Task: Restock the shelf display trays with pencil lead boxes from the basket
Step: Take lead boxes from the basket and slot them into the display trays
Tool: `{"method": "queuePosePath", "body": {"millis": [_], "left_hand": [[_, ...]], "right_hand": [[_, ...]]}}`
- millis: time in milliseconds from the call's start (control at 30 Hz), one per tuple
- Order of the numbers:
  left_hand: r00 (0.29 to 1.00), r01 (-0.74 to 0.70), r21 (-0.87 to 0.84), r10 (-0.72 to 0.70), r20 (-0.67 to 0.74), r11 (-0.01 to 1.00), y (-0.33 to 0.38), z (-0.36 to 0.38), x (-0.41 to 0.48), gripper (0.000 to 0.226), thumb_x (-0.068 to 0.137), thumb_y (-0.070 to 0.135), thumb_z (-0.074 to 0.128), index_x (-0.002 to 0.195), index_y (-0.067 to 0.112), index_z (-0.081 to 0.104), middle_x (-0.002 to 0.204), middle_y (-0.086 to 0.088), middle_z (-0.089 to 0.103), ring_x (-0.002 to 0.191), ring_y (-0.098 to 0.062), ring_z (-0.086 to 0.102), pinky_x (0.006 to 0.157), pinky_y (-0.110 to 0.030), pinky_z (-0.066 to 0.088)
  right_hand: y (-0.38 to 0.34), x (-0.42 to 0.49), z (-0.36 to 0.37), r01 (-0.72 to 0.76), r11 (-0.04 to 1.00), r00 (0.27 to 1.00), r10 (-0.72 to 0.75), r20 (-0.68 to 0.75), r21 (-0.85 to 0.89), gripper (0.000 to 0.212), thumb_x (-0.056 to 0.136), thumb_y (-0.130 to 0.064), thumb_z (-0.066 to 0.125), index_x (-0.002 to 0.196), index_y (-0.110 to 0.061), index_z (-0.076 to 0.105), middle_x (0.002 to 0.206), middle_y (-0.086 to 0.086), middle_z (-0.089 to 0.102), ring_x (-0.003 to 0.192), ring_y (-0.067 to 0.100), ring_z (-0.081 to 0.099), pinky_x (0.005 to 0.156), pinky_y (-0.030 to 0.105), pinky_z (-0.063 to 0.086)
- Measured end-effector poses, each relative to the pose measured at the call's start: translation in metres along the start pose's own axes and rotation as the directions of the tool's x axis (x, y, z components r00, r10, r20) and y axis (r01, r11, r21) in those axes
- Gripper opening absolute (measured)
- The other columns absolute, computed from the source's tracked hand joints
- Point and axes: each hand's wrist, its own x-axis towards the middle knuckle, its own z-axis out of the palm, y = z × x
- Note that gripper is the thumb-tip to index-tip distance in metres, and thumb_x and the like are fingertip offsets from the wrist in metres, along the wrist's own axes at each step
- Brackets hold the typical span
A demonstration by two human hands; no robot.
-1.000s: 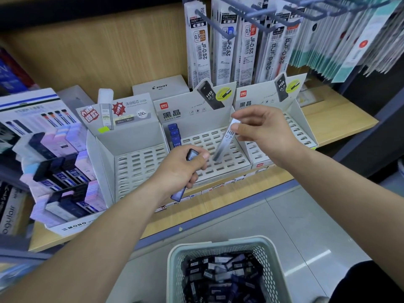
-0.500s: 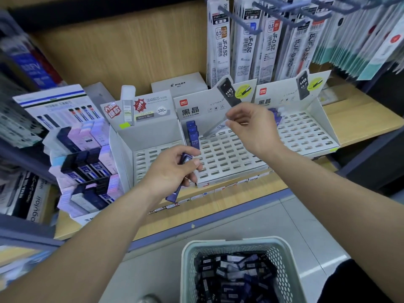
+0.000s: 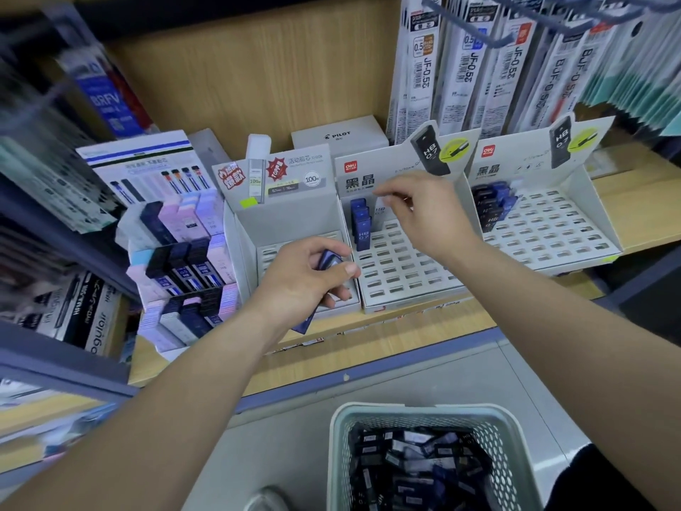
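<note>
Right hand's clear box reached middle tray — left hand grips blue box.

Three trays sat side by side on the shelf, the basket below in front.
In the middle tray and right tray, boxes stood at the back left; more lay in the basket. The left hand, with a box, was before the left tray; the right hand was over the middle tray's back.

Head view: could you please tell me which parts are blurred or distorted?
In the head view, motion blur smears the left shelf stock; the right hand is soft at its fingers; the left hand gripping a blue lead box and the standing HB boxes look sharp; the wide lens bows the shelf edge.
</note>
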Motion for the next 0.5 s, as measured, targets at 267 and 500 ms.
{"method": "queuePosePath", "body": {"millis": [267, 500], "left_hand": [[0.999, -0.026, -0.009, 0.026, -0.021, 1.0, 0.002, -0.005, 0.001, 0.016, 0.089, 0.006, 0.073, 0.102, 0.013, 0.067, 0.09, -0.013, 0.077, 0.058, -0.019, 0.066, 0.051, -0.025, 0.051], [1.0, -0.029, -0.003, 0.029, 0.001, 1.0, 0.013, 0.008, -0.001, 0.033, 0.081, 0.008, 0.08, 0.109, 0.014, 0.063, 0.085, -0.013, 0.076, 0.06, -0.017, 0.071, 0.051, -0.021, 0.053]], "right_hand": [[-0.004, -0.008, 0.003, -0.012, 0.999, 1.0, 0.013, 0.014, -0.029, 0.032, 0.093, -0.002, 0.058, 0.12, -0.014, 0.071, 0.107, 0.004, 0.061, 0.09, 0.014, 0.061, 0.087, 0.022, 0.047], [-0.04, -0.03, -0.022, -0.357, 0.836, 0.905, 0.199, 0.377, 0.417, 0.009, 0.091, -0.011, 0.069, 0.087, -0.016, 0.075, 0.08, 0.006, 0.074, 0.074, 0.013, 0.067, 0.072, 0.033, 0.056]]}}
